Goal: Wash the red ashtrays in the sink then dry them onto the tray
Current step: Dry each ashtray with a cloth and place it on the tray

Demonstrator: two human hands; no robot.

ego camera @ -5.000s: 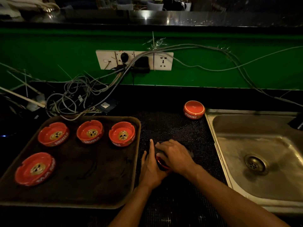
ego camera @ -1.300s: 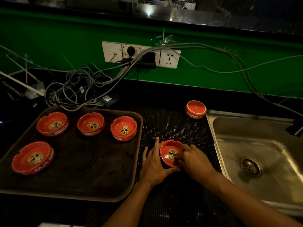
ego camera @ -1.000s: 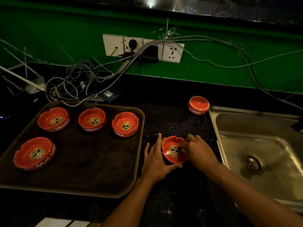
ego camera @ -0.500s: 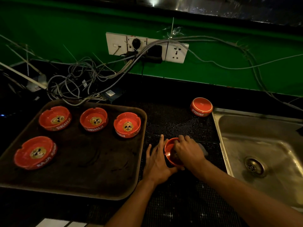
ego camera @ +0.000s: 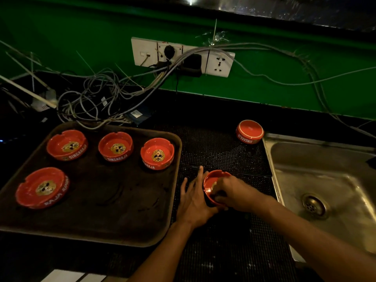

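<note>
While my left hand (ego camera: pixel 195 202) cups the red ashtray (ego camera: pixel 213 183) with fingers spread, my right hand (ego camera: pixel 234 193) curls inside it; its grip I cannot tell. Tray (ego camera: pixel 122 226) ashtrays read SINGARAJA

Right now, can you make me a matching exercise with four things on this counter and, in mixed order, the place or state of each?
Things:
1. upside-down ashtray
2. ashtray between the hands
3. tray
4. sink

Places or states:
A. carries four ashtrays
B. on the mat, beside the sink's far corner
C. holds no ashtray
D. steadied by the left hand, the right hand reaching inside it

Pairs: 1-B, 2-D, 3-A, 4-C
</note>
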